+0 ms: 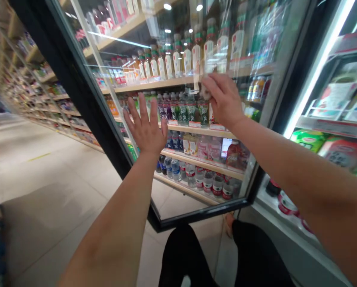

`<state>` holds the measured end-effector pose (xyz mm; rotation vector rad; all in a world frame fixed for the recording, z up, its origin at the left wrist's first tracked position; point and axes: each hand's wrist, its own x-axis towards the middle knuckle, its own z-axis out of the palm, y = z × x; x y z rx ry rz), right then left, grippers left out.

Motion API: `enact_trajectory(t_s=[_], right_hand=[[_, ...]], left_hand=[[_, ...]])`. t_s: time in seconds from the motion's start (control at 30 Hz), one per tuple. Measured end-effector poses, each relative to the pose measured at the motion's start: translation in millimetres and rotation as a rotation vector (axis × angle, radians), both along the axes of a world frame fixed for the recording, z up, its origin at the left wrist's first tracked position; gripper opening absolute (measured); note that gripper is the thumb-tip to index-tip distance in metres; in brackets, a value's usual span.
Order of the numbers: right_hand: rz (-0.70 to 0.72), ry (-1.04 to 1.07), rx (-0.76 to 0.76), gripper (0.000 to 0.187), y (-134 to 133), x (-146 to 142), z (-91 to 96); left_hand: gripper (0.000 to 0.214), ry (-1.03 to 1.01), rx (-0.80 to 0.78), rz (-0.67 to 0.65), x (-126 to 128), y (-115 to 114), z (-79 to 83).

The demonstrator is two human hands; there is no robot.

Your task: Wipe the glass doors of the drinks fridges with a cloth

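In front of me the glass door (178,199) of a cooler stands swung out, with a black frame (85,99) around it. My left hand (146,127) is open, fingers spread, its palm against or very close to the left part of the pane. Higher and to the right, my right hand (224,97) is closed on a small wadded pale cloth (206,91) held at the glass. Most of the cloth is hidden by the fingers. Shelved drink bottles (193,59) show through the pane, mixed with reflections of ceiling lights.
On the right is the lit cooler interior, with a red-and-white package (344,153) and a green package (308,139) on its shelves. Long store shelves (46,79) recede to the left along a tiled floor (55,167). My knees (181,255) are below the door's bottom edge.
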<state>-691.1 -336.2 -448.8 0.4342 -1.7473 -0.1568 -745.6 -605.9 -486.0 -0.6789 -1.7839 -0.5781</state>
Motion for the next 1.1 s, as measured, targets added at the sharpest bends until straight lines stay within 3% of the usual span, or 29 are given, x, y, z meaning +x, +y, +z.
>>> enact_trajectory(t_s=[0.07, 0.2, 0.3, 0.4, 0.5, 0.6, 0.67, 0.73, 0.8, 0.9, 1.0, 1.1], right_hand=[[0.025, -0.006, -0.019, 0.05, 7, 0, -5.7], [0.07, -0.131, 0.172, 0.047, 15, 4, -25.4], [0.063, -0.161, 0.26, 0.047, 21, 8, -11.2], [0.024, -0.067, 0.077, 0.048, 25, 10, 9.5], [0.013, -0.074, -0.081, 0.051, 24, 11, 3.7], [0.056, -0.235, 0.049, 0.049, 19, 12, -14.0], [0.062, -0.287, 0.126, 0.045, 16, 14, -14.9], [0.037, -0.235, 0.091, 0.045, 15, 16, -5.7], [0.009, -0.12, -0.042, 0.048, 15, 17, 3.5], [-0.01, -0.055, -0.172, 0.055, 18, 16, -1.6], [0.013, -0.173, -0.087, 0.053, 21, 16, -18.6], [-0.023, -0.244, -0.018, 0.051, 26, 17, -14.6]], left_hand=[[0.067, -0.019, 0.013, -0.021, -1, 0, 0.4], [0.071, -0.023, 0.002, -0.008, -3, 1, 1.6], [0.071, -0.033, -0.004, 0.008, -6, 2, 2.5], [0.072, -0.06, -0.008, 0.033, -7, 2, 2.9], [0.068, -0.065, -0.004, 0.03, -5, 1, 2.7], [0.066, -0.079, -0.002, -0.011, -5, 1, 2.4], [0.067, -0.103, -0.003, -0.043, -7, 1, 2.3], [0.068, -0.106, -0.007, -0.049, -11, 1, 2.1], [0.07, -0.087, -0.017, -0.041, -14, 1, 1.7], [0.076, -0.038, -0.04, -0.03, -14, 0, 0.8], [0.077, -0.006, -0.055, -0.011, -12, -2, 0.1], [0.078, 0.013, -0.085, 0.018, -16, -3, 0.2]])
